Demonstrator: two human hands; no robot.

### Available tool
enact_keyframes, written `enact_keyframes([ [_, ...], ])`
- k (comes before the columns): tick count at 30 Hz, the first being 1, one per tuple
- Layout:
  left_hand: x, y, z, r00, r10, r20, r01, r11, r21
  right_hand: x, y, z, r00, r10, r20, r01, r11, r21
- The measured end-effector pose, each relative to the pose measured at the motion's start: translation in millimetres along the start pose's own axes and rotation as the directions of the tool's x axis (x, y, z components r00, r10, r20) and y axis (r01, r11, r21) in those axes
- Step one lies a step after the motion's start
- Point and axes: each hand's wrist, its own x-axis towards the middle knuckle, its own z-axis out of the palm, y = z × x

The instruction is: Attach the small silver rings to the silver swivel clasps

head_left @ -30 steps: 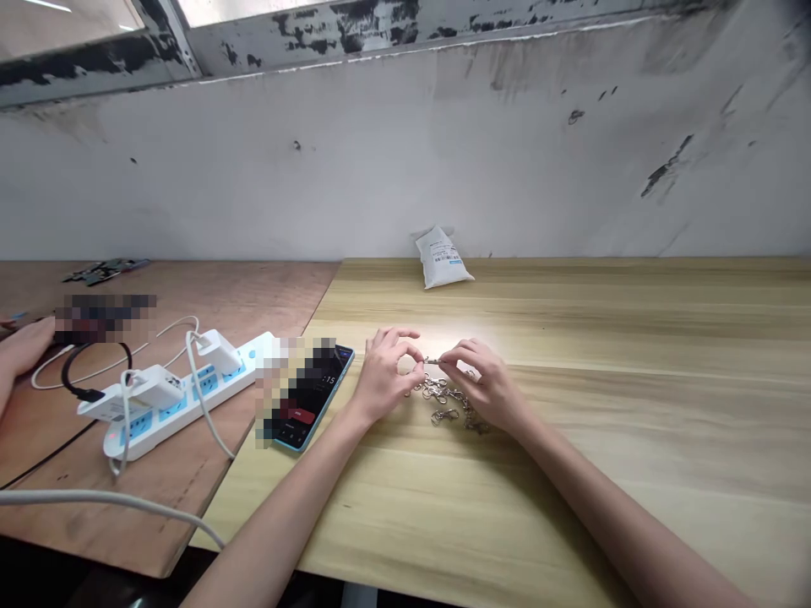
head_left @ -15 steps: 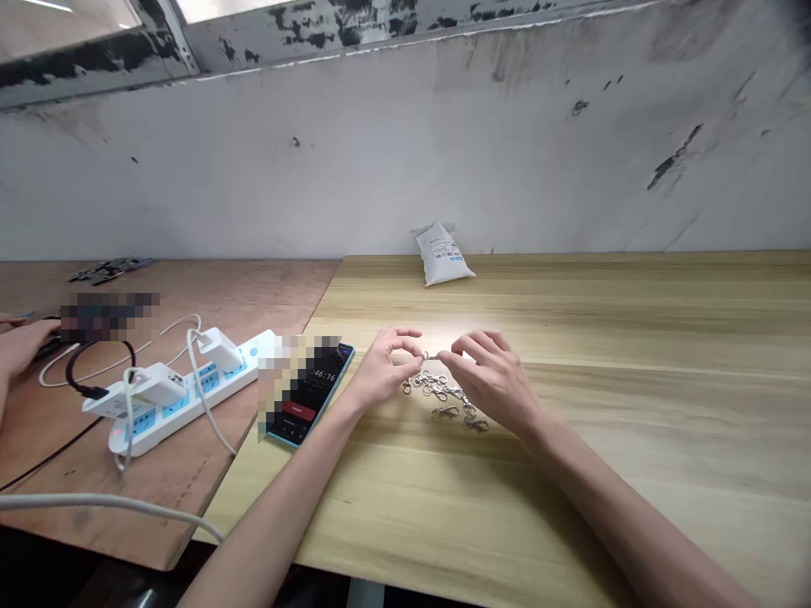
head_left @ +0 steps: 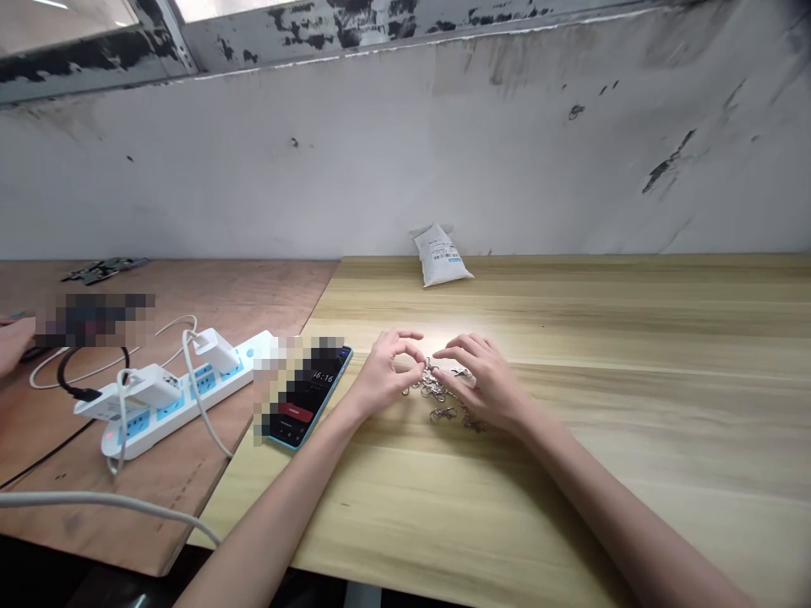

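Several small silver metal clasps (head_left: 433, 390) lie in a loose pile on the light wooden table (head_left: 608, 338). At the pile's upper left edge, my left hand (head_left: 391, 371) pinches a small metal clasp (head_left: 427, 364) between thumb and index finger. My right hand (head_left: 481, 380) hovers over the right side of the pile, its thumb and index finger apart, with nothing visible between them. One clasp (head_left: 460, 371) shows between the fingers and thumb of that hand, seemingly on the table. Part of the pile is hidden under the right hand.
A phone (head_left: 310, 397) with a lit screen lies left of my left hand. Farther left are a white power strip (head_left: 190, 397) with plugs and cables, and another person's hand (head_left: 16, 342). A white packet (head_left: 442, 256) rests near the wall.
My right hand's thumb and index finger have parted from the small metal piece and dropped nearer the pile. My left hand keeps its pinch, slightly lower.
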Motion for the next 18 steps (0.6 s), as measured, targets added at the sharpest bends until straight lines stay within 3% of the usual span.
enact_keyframes([
  [6,-2,-3,2.3,0.992,0.124,0.022,-0.125,0.973,0.192,-1,7,5,0.998,-0.045,0.049,0.049,0.996,-0.078],
  [10,-2,-9,4.1,0.984,0.164,0.063,-0.176,0.941,0.291,3,9,-3,0.994,-0.111,-0.011,0.104,0.963,-0.250],
  [13,-3,-12,7.4,0.985,0.160,0.070,-0.173,0.933,0.316,6,2,-4,0.985,-0.164,-0.062,0.135,0.933,-0.333],
  [18,-3,-15,5.9,0.992,0.122,0.041,-0.129,0.924,0.361,6,-16,7,0.966,-0.249,-0.063,0.221,0.930,-0.293],
])
